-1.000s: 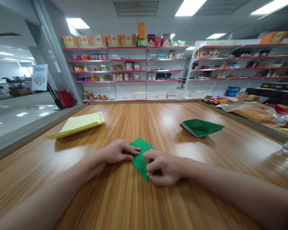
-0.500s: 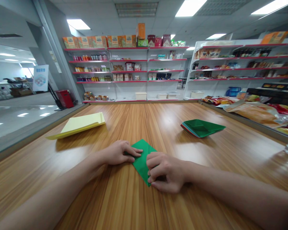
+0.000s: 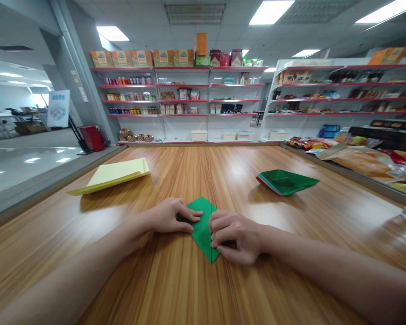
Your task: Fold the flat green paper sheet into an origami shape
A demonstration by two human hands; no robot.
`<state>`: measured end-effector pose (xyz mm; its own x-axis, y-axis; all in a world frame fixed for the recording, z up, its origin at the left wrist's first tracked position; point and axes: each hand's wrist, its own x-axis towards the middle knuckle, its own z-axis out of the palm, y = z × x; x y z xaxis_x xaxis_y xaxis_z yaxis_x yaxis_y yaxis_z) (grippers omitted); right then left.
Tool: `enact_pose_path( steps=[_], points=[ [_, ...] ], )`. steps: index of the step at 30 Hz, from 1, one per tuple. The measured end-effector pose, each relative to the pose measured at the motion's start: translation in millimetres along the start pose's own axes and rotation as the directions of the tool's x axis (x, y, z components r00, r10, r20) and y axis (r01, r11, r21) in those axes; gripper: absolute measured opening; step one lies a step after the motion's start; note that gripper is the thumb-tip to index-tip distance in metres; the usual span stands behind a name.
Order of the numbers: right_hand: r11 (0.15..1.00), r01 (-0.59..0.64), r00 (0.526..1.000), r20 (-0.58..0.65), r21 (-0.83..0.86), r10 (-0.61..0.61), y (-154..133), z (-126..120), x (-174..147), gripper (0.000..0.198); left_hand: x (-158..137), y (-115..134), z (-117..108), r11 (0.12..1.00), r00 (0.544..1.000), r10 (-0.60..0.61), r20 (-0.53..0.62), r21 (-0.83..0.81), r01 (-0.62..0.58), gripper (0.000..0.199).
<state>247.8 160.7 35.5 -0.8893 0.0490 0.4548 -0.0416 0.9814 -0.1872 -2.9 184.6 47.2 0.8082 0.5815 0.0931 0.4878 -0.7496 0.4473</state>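
A green sheet of folding paper (image 3: 202, 234) lies on the wooden table, creased into a diamond-like shape with a fold line down its right part. My left hand (image 3: 174, 216) rests on its left side, fingers stretched flat over the paper and thumb at the edge. Curled over the right edge is my right hand (image 3: 235, 237), its fingers and thumb closed at the fold. The fingers hide part of that edge.
A yellow paper pad (image 3: 117, 176) lies to the left. At the right sits a stack of folded coloured papers (image 3: 287, 181), green on top. Snack bags (image 3: 358, 158) fill the right side beyond the table's rim, and stocked shelves (image 3: 181, 115) stand behind.
My right hand has moved slightly up along the paper's right edge, so more of the lower corner shows. My left hand stays at the left side, its thumb shifted slightly.
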Motion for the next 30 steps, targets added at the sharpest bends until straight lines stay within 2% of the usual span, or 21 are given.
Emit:
enact_pose_path(
  steps=[5, 10, 17, 27, 30],
  points=[
    [1.0, 0.011, 0.999, 0.042, -0.019, -0.01, -0.2, 2.2, 3.3, 0.012, 0.3, 0.9, 0.0, 1.0, 1.0, 0.015, -0.005, -0.003, -0.015, 0.036],
    [0.999, 0.043, 0.999, -0.011, -0.025, -0.043, 0.9, 5.2, 1.9, 0.01, 0.5, 2.6, -0.9, 1.0, 1.0, 0.007, -0.001, -0.001, -0.007, 0.036],
    [0.999, 0.036, 0.999, 0.028, -0.039, -0.035, -1.6, 5.6, -1.2, 0.011, -0.1, 1.7, -0.5, 1.0, 1.0, 0.006, 0.0, 0.005, -0.006, 0.035],
    [0.998, 0.058, 0.991, -0.117, -0.033, -0.062, 0.1, 9.1, -5.6, 0.01, 0.6, 3.0, -0.3, 1.0, 1.0, 0.009, -0.007, 0.024, -0.009, 0.035],
    [0.998, 0.048, 0.991, -0.123, -0.034, -0.052, 0.5, 9.6, -5.8, 0.01, 0.4, 0.7, 0.5, 1.0, 1.0, 0.013, -0.009, 0.021, -0.013, 0.035]
  ],
)
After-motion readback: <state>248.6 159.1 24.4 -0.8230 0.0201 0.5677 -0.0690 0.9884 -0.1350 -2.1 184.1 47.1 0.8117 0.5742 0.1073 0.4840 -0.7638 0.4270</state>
